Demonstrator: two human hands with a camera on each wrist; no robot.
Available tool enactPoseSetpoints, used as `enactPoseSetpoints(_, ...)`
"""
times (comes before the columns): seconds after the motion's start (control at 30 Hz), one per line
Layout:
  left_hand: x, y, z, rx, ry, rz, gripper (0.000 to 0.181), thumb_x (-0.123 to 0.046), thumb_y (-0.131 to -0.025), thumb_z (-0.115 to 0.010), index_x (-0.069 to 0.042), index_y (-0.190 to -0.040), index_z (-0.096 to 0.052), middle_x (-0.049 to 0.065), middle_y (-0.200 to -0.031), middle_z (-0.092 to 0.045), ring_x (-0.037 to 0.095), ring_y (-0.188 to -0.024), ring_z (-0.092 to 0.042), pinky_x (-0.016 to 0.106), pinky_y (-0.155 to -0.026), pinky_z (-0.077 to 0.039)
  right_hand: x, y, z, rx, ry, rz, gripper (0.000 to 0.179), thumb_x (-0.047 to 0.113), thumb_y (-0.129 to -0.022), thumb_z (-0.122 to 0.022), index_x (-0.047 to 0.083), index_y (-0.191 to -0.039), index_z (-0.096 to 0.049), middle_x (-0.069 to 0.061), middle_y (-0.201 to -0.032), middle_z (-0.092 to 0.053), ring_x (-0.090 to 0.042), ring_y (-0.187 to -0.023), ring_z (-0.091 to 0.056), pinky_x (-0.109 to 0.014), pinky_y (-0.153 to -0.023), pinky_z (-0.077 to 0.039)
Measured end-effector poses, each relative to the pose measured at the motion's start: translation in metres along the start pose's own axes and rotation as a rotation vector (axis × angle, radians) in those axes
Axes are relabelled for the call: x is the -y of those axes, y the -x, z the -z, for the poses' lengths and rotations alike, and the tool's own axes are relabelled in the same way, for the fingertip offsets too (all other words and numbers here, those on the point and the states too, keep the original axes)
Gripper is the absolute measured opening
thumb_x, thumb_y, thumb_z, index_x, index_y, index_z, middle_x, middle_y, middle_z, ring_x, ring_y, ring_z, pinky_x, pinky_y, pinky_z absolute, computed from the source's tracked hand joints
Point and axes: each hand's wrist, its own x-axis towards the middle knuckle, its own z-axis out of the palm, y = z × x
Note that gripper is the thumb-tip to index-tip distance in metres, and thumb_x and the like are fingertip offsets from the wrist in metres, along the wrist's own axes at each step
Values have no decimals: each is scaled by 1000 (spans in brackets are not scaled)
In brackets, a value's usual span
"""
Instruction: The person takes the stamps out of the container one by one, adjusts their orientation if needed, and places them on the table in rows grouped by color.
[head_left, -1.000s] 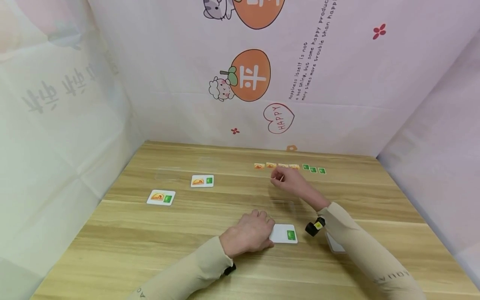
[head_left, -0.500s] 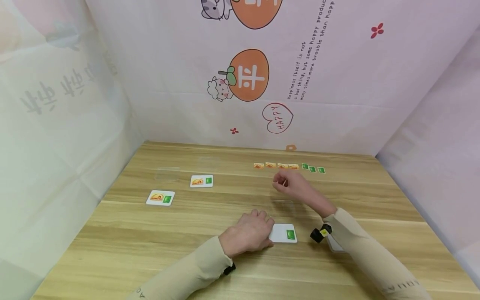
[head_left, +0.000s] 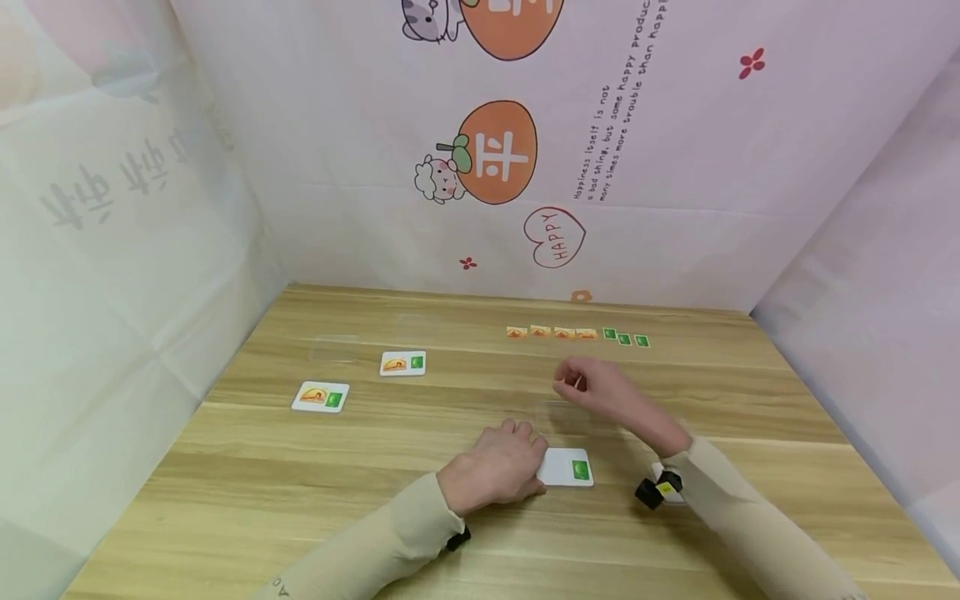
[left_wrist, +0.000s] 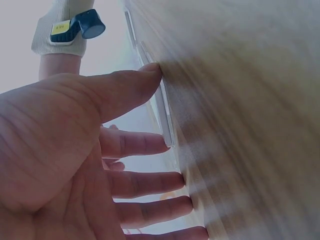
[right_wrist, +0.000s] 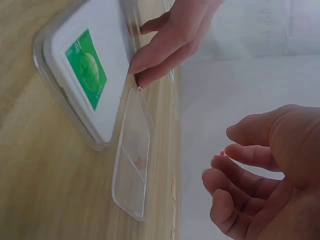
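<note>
My left hand (head_left: 491,471) is at the left end of a white card (head_left: 557,468) with a green picture at its right side. The card sits in a shallow clear plastic case; in the left wrist view, thumb and index fingertip grip the case (left_wrist: 164,107) at its edges, while the other fingertips reach the table. Just behind lies a clear plastic lid (right_wrist: 134,160). Above this lid hovers my right hand (head_left: 600,390), its fingers loosely curled, thumb and index tips close together with nothing visible between them.
Small orange pieces (head_left: 540,331) and green pieces (head_left: 624,339) lie in a row along the back. Two finished-looking white cards (head_left: 320,397) with orange and green pictures lie at left, near clear lids (head_left: 335,348). Another white card (head_left: 657,472) is partly under the right wrist.
My right hand has drawn back from the row of small pieces, toward me and slightly right. My left hand and the card in its case have stayed put.
</note>
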Motion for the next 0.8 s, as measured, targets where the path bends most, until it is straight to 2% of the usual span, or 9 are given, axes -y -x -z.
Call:
enactPoseSetpoints(0.37, 0, 1, 0, -9, -5, -4, 49, -56, -88, -65, -17, -118, -61, 1, -109, -61, 16, -92, -55, 29, -65, -50, -2, 17, -8, -22, 8, 71, 5, 16, -91, -68, 12, -92, -66, 4, -78, -64, -7, -67, -54, -22, -60, -46)
enactPoseSetpoints(0.8, 1, 1, -2, -13, -4, -6, 51, -57, -88, -64, -17, -120, -61, 2, -111, -61, 16, -95, -56, 30, -66, -53, -6, 35, -12, 22, 13, 44, 6, 19, -92, -67, 14, -93, -65, 7, -76, -59, -5, -66, -50, -21, -57, -44)
